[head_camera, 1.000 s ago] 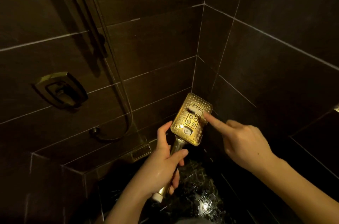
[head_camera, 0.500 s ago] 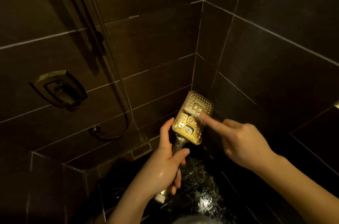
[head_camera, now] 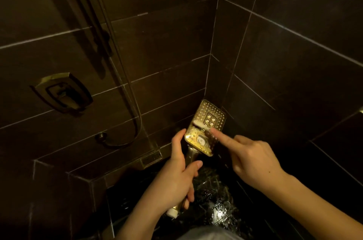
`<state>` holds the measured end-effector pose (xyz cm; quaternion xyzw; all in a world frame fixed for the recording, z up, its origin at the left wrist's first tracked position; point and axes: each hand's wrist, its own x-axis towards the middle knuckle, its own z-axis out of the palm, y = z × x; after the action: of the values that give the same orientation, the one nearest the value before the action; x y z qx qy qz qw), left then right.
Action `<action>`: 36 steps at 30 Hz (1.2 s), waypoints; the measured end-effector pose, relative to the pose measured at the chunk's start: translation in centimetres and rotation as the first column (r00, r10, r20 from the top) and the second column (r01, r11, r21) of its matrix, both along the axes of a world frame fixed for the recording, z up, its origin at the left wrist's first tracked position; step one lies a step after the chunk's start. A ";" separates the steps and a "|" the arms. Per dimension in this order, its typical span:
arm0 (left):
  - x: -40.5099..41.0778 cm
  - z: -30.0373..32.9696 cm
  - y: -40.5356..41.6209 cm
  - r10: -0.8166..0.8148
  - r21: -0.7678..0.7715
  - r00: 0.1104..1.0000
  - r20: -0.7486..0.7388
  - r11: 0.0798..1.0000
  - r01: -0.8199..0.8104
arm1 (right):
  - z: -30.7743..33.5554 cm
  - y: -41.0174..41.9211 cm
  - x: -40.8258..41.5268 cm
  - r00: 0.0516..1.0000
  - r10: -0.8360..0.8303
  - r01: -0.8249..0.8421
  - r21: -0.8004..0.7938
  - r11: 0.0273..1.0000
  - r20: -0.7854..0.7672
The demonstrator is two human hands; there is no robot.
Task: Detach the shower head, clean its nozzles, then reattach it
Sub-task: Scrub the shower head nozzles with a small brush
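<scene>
A gold rectangular shower head point(head_camera: 215, 115) is detached from the wall and faces up toward me, its nozzle face lit. My left hand point(head_camera: 176, 180) grips its gold handle, whose white end point(head_camera: 172, 213) sticks out below my fingers. My right hand point(head_camera: 253, 161) holds a small white brush point(head_camera: 198, 123), index finger stretched along it, the other fingers curled. The bristled tip lies across the middle of the nozzle face. The brush's handle is hidden under my finger and palm.
Dark tiled walls meet in a corner behind the head. On the left wall are a slide rail point(head_camera: 94, 23), a hose point(head_camera: 125, 74) looping down to its outlet point(head_camera: 101, 135), and a gold valve handle point(head_camera: 62, 92). A low tiled ledge with a gold grate point(head_camera: 151, 159) borders the wet floor point(head_camera: 216, 200).
The brush tip and my right index finger have moved down the nozzle face, from near the top toward the middle. My left hand keeps its hold on the handle.
</scene>
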<state>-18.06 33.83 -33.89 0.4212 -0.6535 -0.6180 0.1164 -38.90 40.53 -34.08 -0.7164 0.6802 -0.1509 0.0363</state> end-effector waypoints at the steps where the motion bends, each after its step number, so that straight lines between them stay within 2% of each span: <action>1: -0.1 0.0 0.1 0.003 0.001 1.000 -0.004 1.000 -0.003 | 0.1 -0.3 -0.3 0.999 -0.043 0.043 -0.020 0.999 0.004; 7: -0.3 -0.3 0.1 0.037 0.002 0.999 -0.022 0.999 -0.037 | 0.0 1.2 1.7 0.996 0.090 -0.090 0.056 0.994 0.002; 11: -0.5 -0.3 0.2 0.063 0.018 0.996 -0.064 0.998 -0.062 | 0.3 -0.1 0.9 1.000 -0.024 0.024 -0.010 1.000 -0.003; 13: -0.5 -0.1 0.3 0.076 0.022 0.994 -0.083 0.997 -0.074 | 0.5 0.5 1.7 1.000 0.016 -0.016 0.010 1.000 -0.002; 16: -0.3 -0.2 0.3 0.092 0.043 0.991 -0.095 0.995 -0.088 | 0.4 1.4 2.5 0.993 0.091 -0.089 0.034 0.995 -0.078; 20: -0.5 0.1 0.4 0.088 0.091 0.990 -0.114 0.993 -0.078 | 0.7 0.3 1.3 0.996 -0.063 0.064 0.019 0.998 -0.066; 24: -0.2 -0.1 0.1 0.059 0.097 0.993 -0.098 0.994 -0.049 | 0.6 0.8 1.7 0.989 0.089 -0.080 0.078 0.994 -0.120; 29: 0.1 0.1 -0.2 -0.038 0.105 0.997 -0.060 0.993 0.045 | 1.1 -0.4 -0.1 0.993 0.086 -0.076 0.116 0.990 -0.086; 32: 1.0 0.2 -1.3 -0.154 0.142 0.986 -0.059 0.977 0.161 | 2.3 -0.1 -2.4 0.963 0.263 -0.250 0.190 0.949 -0.049; 36: 2.0 0.6 -2.9 -0.318 0.166 0.947 -0.033 0.933 0.319 | 5.2 -0.7 -4.4 0.876 0.470 -0.412 0.334 0.848 -0.111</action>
<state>-16.04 30.96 -33.29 0.3163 -0.6580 -0.6831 -0.0196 -43.28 39.86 -28.91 -0.8508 0.5119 0.0348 0.1140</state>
